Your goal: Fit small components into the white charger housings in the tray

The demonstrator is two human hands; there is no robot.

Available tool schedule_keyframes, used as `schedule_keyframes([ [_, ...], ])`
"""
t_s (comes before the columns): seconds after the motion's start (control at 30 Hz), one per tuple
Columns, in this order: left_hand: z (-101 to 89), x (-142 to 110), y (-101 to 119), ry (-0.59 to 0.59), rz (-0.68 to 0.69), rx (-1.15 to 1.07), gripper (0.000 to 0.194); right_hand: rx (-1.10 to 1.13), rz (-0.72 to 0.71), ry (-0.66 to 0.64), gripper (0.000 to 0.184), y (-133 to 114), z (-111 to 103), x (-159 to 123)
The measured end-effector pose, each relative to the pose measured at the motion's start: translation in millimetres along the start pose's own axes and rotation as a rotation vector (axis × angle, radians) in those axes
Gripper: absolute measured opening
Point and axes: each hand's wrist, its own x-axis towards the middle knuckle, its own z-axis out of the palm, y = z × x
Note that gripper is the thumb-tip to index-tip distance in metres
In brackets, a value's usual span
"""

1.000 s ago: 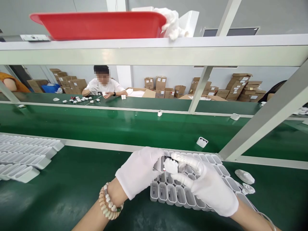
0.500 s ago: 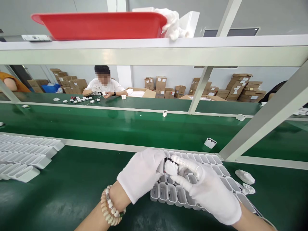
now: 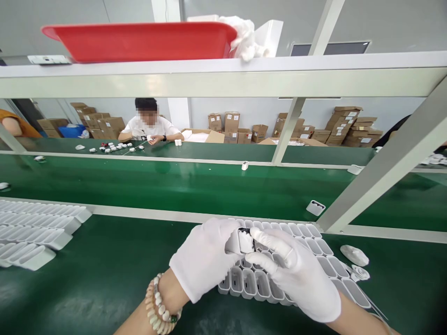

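Both my hands wear white gloves and meet over a block of white plastic shells [image 3: 307,251] standing in rows on the green bench. My left hand [image 3: 206,258] grips a small white shell [image 3: 234,242] from the left side. My right hand [image 3: 296,274] pinches a small white part with a dark inner piece [image 3: 246,241] against the open end of that shell. A bead bracelet [image 3: 159,307] sits on my left wrist.
More rows of white shells [image 3: 38,228] lie at the left. Loose white parts [image 3: 354,256] lie to the right. A green conveyor belt [image 3: 195,186] carries single white shells [image 3: 315,207]. A slanted frame post [image 3: 384,158] stands on the right. A person sits across the belt.
The single shells on the belt have drifted to the right. My hands stay together over the block, the right hand pressing the small part closer into the held shell.
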Motion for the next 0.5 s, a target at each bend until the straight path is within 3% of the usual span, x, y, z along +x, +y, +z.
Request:
schedule_keyframes([
  [0.2,5.4,-2.5,4.7,0.057,0.014,-0.039,0.024,-0.120,0.080,-0.237,0.026,-11.3,-1.6,-1.5],
  [0.33,14.0,-2.3,8.0,0.098,0.007,-0.007,0.021,-0.136,0.056,-0.176,0.025,-10.4,0.2,-3.4],
  [0.5,26.0,9.6,7.3,0.041,0.038,-0.084,0.028,0.021,0.201,-0.163,0.025,1.6,-3.7,7.8],
])
